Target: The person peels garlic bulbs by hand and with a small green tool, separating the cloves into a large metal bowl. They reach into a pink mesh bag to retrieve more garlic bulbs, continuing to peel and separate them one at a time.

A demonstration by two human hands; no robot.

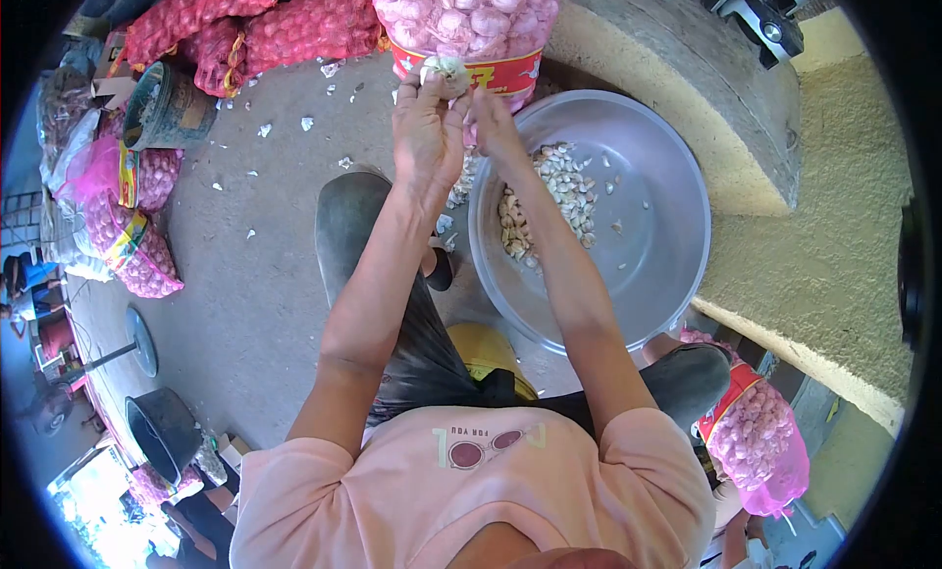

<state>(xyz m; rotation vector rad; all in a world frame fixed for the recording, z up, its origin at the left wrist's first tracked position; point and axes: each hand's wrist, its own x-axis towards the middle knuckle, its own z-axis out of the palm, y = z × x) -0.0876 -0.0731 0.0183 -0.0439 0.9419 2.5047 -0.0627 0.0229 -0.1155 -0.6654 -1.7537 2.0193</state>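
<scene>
My left hand (pixel 424 137) is raised in front of me, its fingers closed around a whitish garlic bulb (pixel 447 75). Just to the right, my right hand (pixel 496 128) is closed in a pinch close to the bulb; what its fingers hold, if anything, is hidden. Under my right forearm stands a wide grey basin (pixel 677 201), with a heap of loose garlic cloves (pixel 572 191) on its left side. Directly beyond both hands is a full pink mesh sack of garlic (pixel 481 25) with a red label.
Red mesh sacks (pixel 314 34) lie at the back left, beside a dark bucket (pixel 162 108) and more garlic bags (pixel 137 240). Peel scraps dot the concrete floor (pixel 260 177). A curved ledge (pixel 677 69) borders the basin; a yellow bucket (pixel 481 348) is between my legs. Other people are at the edges.
</scene>
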